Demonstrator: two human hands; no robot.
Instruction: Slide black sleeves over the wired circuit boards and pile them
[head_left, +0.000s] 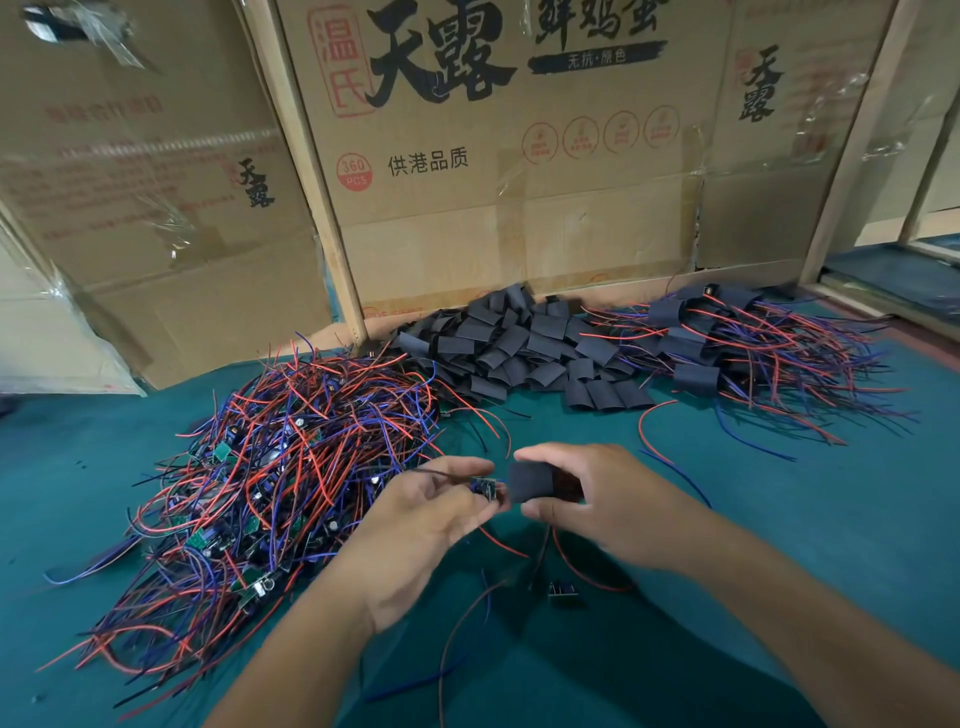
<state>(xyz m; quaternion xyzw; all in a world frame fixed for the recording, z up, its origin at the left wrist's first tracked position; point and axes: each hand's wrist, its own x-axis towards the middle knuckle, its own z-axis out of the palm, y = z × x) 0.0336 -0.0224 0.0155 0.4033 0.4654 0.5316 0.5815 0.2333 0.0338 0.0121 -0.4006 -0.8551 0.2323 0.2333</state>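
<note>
Flattened cardboard boxes (467, 171) printed with black and red characters stand as a wall along the far edge of a teal-covered worktop (805, 519), braced by pale wooden battens (306, 171).

On the left half of the worktop sprawls the biggest heap: bare circuit boards (270, 483) tangled in red, blue and black wires, small green boards showing here and there among the strands. At the back, in the middle, lies a mound of empty black sleeves (524, 348), flat and overlapping. To the right of that mound is the finished pile (748, 343), boards already in black sleeves with red and blue wires fanning out toward the right.

Nearer the camera, both forearms reach in from the bottom edge. The right hand (587, 499) grasps a single black sleeve (532, 482), thumb on top and fingers beneath. The left hand (431, 509) pinches a small board (485, 487) between thumb and fingertips, its wires trailing away under the hand. Board and sleeve are level with each other, the board's end just beside the sleeve's open left end; whether it has entered cannot be told.

Below the hands, a loose small board (562, 591) lies on the worktop with thin wires curling around it.
</note>
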